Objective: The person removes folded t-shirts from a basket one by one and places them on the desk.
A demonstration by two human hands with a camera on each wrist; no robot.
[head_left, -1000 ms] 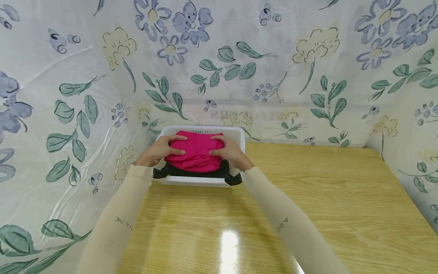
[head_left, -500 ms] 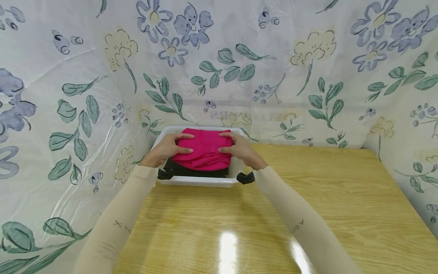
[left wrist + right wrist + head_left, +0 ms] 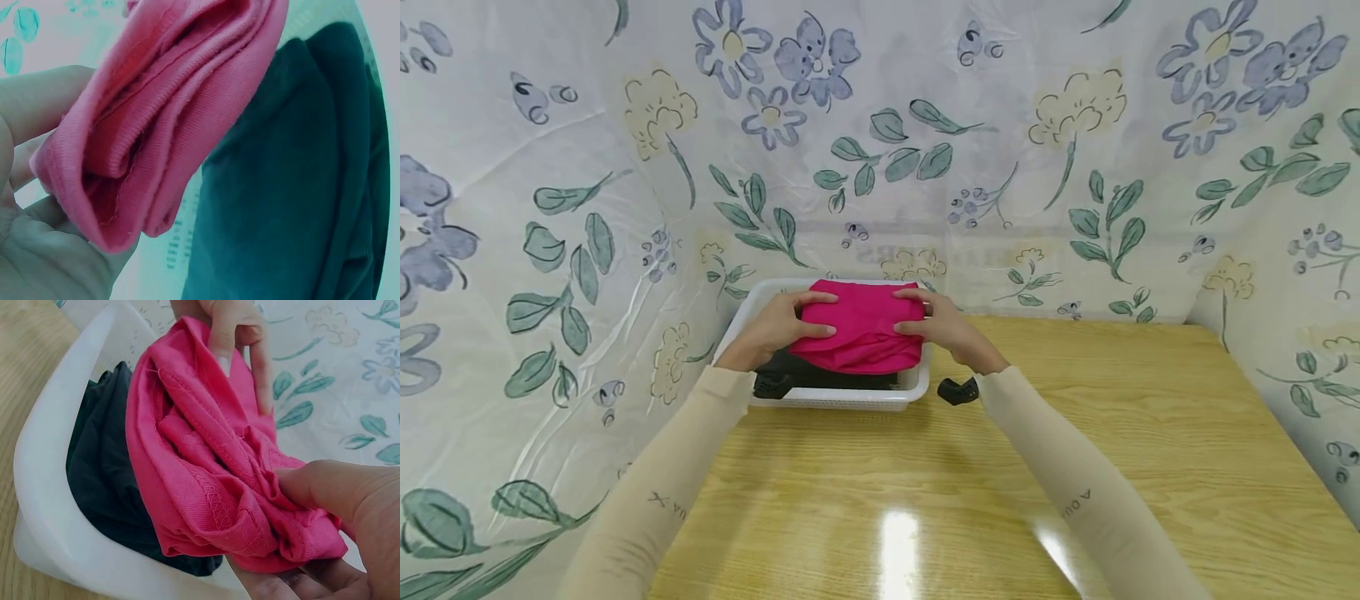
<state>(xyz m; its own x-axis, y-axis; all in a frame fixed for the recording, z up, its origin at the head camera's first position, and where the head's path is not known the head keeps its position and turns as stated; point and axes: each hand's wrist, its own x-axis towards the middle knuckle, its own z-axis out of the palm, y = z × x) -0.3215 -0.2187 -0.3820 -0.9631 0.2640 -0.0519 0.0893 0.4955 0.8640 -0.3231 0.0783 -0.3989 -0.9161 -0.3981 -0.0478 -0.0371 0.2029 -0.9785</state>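
Note:
A folded pink garment (image 3: pixel 861 325) with stitched seams is held above a white plastic basket (image 3: pixel 838 395). My left hand (image 3: pixel 772 323) grips its left end, thumb on the near side. At the right end, my right hand (image 3: pixel 953 329) pinches the folds; the right wrist view shows the thumb (image 3: pixel 312 481) on top and fingers underneath. Folded dark cloth (image 3: pixel 103 481) lies inside the basket, below the pink garment. Layered, open edges of the pink fabric (image 3: pixel 144 125) face the left wrist camera.
The basket stands on a wood-grain table (image 3: pixel 1075 433), close to the flower-printed sheet (image 3: pixel 895 183) behind and at the left. Black wrist devices (image 3: pixel 957 391) sit under the wrists. Bare wood shows in front and to the right of the basket.
Both hands have shifted rightward with the pink garment, so its right end now overlaps the basket's right rim. More dark cloth shows at the left.

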